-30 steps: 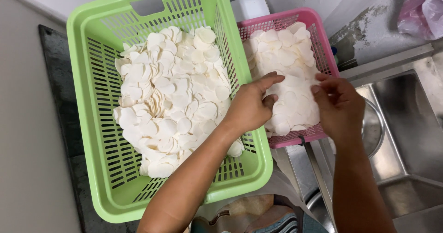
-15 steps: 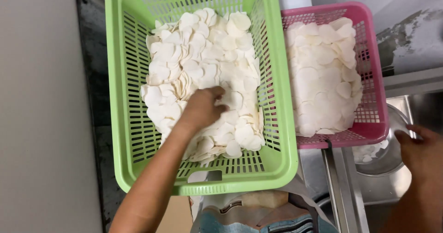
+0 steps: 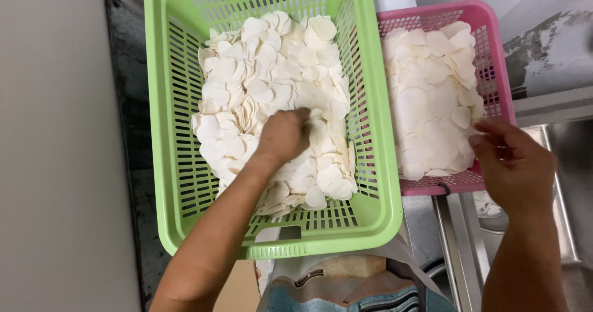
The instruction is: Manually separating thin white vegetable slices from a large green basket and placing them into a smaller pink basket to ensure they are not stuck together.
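While the left hand [image 3: 283,136] is digging into the green basket [image 3: 179,164], its fingers are curling down among the slices [image 3: 247,83], so its grip looks clenched on a few of them, though the fingertips are buried and what exactly they are holding is hard to make out. Those slices are thin, pale, roughly round discs with a matte, floury look, lying heaped all around the hand and thinning toward the basket wall nearest the wrist. That basket is glossy slotted plastic, rectangular with rounded corners; its far rim is being cut off by the picture's edge. Off to the right of that hand, touching the green basket's side, a smaller pink basket [image 3: 494,59] of the same slotted plastic is holding a flatter layer of like discs [image 3: 426,102]. The right hand [image 3: 516,164] is hovering over the pink basket's near corner, fingers loosely bent and pinched toward its discs; whether anything is being held there I cannot tell. Beyond that hand, a steel sink edge [image 3: 556,108] is showing only in part.
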